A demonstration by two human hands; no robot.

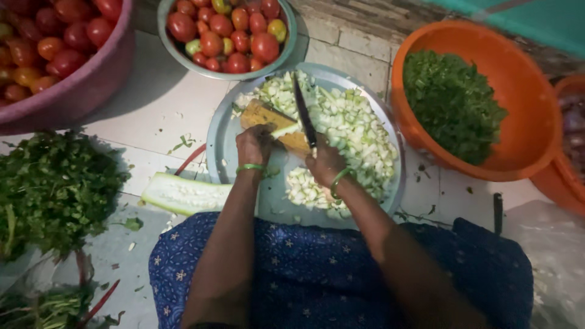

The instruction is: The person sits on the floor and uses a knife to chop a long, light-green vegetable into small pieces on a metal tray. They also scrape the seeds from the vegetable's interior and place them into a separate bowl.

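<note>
Head view, looking down. Setting: a floor [158, 103] of pale square tiles, scattered with green scraps; dim light, a rougher stone strip along the top edge. The person sits on the floor with blue star-patterned cloth [317, 274] across the lap.

Centre: round metal tray [219, 152] lying on the tiles, holding a small wooden board [262, 114] and a heap of diced pale-green vegetable [359, 131].

Left hand [255, 145]: fingers curled down on a pale vegetable strip [285, 129] lying on the board, pressing it in place. Green bangle at the wrist.

Right hand [324, 163]: fingers closed around the handle of a knife [303, 113]; the dark blade points away from the person and lies across the strip, just beside the left hand. Green bangle here too.

Surroundings:
- Halved pale gourd [183, 194], cut face up, on the floor touching the tray's left edge.
- Metal bowl [286, 45] of red, green and yellow tomatoes above the tray.
- Pink tub [91, 85] of tomatoes, top left.
- Orange basin [524, 79] with chopped greens, right of the tray; a second orange vessel at the right edge, contents unclear.
- Leafy herb bunch [55, 189] on the floor, left.
</note>
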